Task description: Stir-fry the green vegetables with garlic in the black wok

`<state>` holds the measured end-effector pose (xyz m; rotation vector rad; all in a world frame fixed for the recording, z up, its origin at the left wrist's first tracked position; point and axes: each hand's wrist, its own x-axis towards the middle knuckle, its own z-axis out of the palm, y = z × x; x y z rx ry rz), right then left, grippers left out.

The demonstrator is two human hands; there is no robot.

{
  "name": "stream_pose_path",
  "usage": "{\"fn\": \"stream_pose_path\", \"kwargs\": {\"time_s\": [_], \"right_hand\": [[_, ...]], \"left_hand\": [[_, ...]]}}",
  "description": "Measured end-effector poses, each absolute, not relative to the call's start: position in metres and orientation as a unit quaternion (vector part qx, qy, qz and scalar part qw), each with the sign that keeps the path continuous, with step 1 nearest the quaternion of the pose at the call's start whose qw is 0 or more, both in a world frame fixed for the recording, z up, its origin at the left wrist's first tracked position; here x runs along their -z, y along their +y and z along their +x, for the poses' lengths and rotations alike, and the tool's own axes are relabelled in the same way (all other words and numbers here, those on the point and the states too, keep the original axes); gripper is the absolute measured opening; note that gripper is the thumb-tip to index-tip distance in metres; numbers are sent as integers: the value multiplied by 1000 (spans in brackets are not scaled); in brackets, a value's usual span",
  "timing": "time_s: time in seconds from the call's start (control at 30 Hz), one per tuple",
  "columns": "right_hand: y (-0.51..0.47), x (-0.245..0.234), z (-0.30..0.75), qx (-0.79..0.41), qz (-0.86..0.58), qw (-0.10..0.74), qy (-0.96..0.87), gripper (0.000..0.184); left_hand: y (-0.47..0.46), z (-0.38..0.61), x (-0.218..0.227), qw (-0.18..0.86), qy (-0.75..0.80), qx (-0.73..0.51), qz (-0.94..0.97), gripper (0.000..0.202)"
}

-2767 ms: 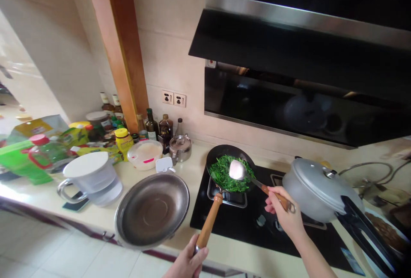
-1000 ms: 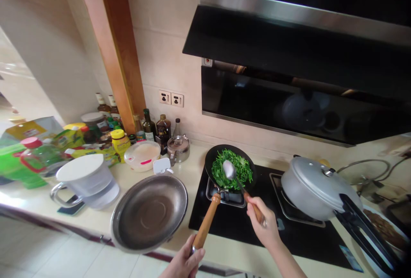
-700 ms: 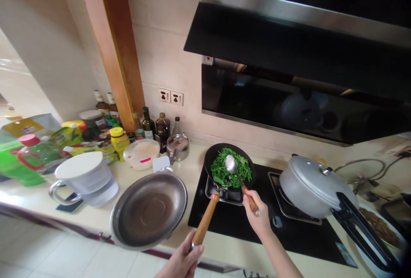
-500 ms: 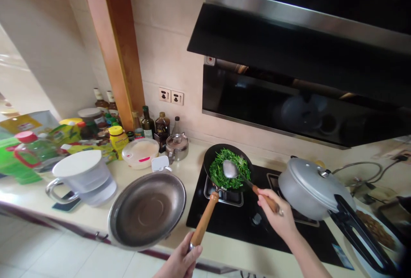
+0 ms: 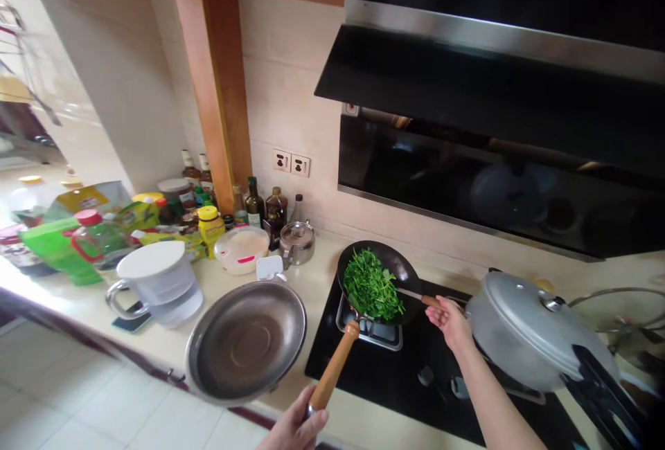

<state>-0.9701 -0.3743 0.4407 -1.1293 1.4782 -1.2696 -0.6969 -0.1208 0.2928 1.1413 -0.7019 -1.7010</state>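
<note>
My left hand [image 5: 297, 422] is closed around the lower end of the wooden handle of a dark wok [image 5: 408, 270] on the left burner. Chopped leafy greens [image 5: 371, 284] are heaped toward the wok's left side, leaving dark metal bare at the right. My right hand [image 5: 451, 322] grips the wooden handle of a metal wok spatula [image 5: 415, 295], which enters from the right. Its head is hidden under the greens. Left of the wok handle, a wide steel pan [image 5: 244, 339] sits on the counter.
A silver pressure cooker [image 5: 530, 325] with a black handle stands on the right burner. The range hood [image 5: 467, 180] hangs above the stove. A water pitcher [image 5: 156, 287], a lidded tub [image 5: 242, 249], a small steel pot [image 5: 298, 242] and several bottles line the counter's left and back.
The spatula has moved from on top of the greens to the right, its head now under them. The greens are gathered leftward in the wok. My view has shifted slightly left.
</note>
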Motion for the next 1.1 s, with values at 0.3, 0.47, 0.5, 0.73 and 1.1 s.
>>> {"fn": "stream_pose_path", "kwargs": {"time_s": [0.3, 0.47, 0.5, 0.73, 1.1], "right_hand": [[-347, -489, -973, 541, -478, 417, 552, 39], [-291, -474, -928, 456, -633, 347, 520, 44], [-281, -469, -922, 435, -665, 326, 512, 42], [-227, -492, -921, 295, -869, 95, 387, 18], [-236, -454, -899, 171, -919, -21, 355, 24]], "left_hand": [[-124, -698, -288, 457, -292, 701, 463, 112], [-124, -703, -289, 443, -302, 698, 475, 123], [-124, -703, -289, 442, -304, 696, 478, 122], [-121, -701, -293, 442, -317, 690, 478, 109], [-121, -702, -287, 445, -311, 698, 467, 110]]}}
